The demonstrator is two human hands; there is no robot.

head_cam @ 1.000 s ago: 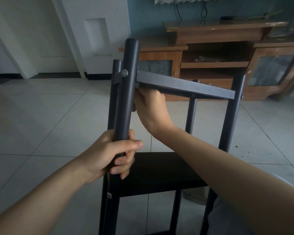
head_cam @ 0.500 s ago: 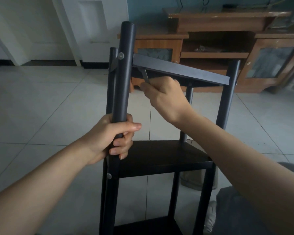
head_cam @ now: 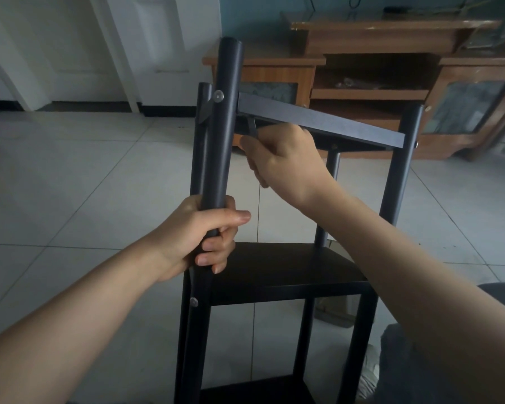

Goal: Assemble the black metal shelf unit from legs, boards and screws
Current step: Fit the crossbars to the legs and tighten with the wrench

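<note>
**Shelf unit under assembly: top board fastening in hand**

The black metal shelf unit (head_cam: 274,275) stood upright on the tiled floor (head_cam: 70,170), directly in front of the person. The left hand (head_cam: 199,237) had its grip clamped around the near left leg (head_cam: 222,126), fingers and thumb curled fully round the tube, just above the middle board (head_cam: 289,275). The right hand (head_cam: 280,158) was raised beneath the top board (head_cam: 318,121), its grip closed on a small grey metal tool (head_cam: 252,128) whose tip pointed up toward the underside of that board, close to the near left leg. What the tip engaged could not be seen.

The top board sat tilted, higher at the left leg than at the near right leg (head_cam: 400,170). A silver screw head (head_cam: 218,96) showed on the near left leg at the level of the top board; a second screw head (head_cam: 193,301) showed lower down at the middle board. A third board was partly visible at the bottom edge of the view.

A wooden cabinet (head_cam: 391,68) stood against the far wall, with a white door (head_cam: 158,48) to its left.
</note>
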